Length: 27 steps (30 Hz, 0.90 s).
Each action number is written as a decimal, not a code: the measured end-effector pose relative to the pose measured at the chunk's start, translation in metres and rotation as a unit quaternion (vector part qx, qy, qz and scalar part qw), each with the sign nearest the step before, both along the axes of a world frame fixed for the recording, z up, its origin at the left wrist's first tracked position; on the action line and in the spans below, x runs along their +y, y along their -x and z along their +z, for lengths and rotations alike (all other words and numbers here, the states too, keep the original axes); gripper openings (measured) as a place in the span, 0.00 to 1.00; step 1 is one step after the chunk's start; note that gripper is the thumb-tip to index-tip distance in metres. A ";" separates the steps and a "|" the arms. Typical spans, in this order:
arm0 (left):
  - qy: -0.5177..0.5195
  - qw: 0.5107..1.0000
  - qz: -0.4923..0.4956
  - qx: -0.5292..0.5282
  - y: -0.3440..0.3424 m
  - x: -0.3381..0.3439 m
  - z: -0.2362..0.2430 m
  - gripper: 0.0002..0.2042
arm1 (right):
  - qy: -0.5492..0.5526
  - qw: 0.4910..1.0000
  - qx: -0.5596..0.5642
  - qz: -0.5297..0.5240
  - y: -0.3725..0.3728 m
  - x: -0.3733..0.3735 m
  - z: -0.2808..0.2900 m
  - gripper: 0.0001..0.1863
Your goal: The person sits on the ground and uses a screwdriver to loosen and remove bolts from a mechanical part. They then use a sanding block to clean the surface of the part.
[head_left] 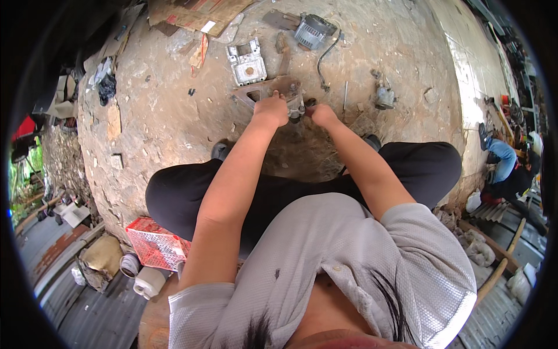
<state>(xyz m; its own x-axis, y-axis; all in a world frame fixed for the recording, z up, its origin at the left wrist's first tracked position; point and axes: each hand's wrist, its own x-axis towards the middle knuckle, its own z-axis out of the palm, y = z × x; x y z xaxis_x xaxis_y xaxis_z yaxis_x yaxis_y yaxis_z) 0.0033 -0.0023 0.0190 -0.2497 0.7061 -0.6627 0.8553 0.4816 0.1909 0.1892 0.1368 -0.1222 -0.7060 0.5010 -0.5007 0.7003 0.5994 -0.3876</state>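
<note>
Between my feet on the dirt floor lies a rusty, flat metal bracket (pixel 250 93) with a triangular opening. My left hand (pixel 271 109) is closed over its near edge, one finger lying along the brown metal. Close by on the right, my right hand (pixel 321 114) is closed around something small and dark at the greyish metal end of the part; the fingers hide most of it. Just beyond the bracket sits a pale cast-metal housing (pixel 247 62) with a round hole. A thin metal rod (pixel 346 96) lies to the right of my hands.
An alternator-like motor (pixel 314 32) with a black cable (pixel 324 64) lies at the far side. A small metal motor (pixel 384 97) rests at right. Flattened cardboard (pixel 195 14) covers the far left. A red and white plastic crate (pixel 157 244) stands beside my left knee. Another person's jeans leg (pixel 503 158) shows far right.
</note>
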 end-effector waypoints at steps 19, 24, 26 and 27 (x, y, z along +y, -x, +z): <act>-0.089 0.996 -0.017 0.015 0.001 -0.020 -0.013 0.39 | 0.210 0.944 0.132 -0.218 -0.032 0.068 -0.006 0.27; -0.077 0.997 -0.007 0.028 -0.001 -0.021 -0.009 0.39 | 0.025 0.943 0.086 -0.322 -0.055 0.063 -0.045 0.27; -0.075 0.997 -0.005 0.033 -0.002 -0.019 -0.008 0.39 | -0.002 0.914 0.070 -0.400 -0.064 0.070 -0.050 0.23; -0.075 0.997 -0.007 0.034 -0.002 -0.018 -0.006 0.39 | -0.008 0.902 0.059 -0.428 -0.069 0.077 -0.053 0.21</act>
<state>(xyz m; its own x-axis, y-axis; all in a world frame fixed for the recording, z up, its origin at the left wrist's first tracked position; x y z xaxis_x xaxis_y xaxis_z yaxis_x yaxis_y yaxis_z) 0.0056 -0.0203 0.0128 -0.2794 0.7993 -0.5321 0.8755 0.4396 0.2007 0.2582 0.2136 -0.1751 -0.1050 0.8942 -0.4351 0.8630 -0.1355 -0.4866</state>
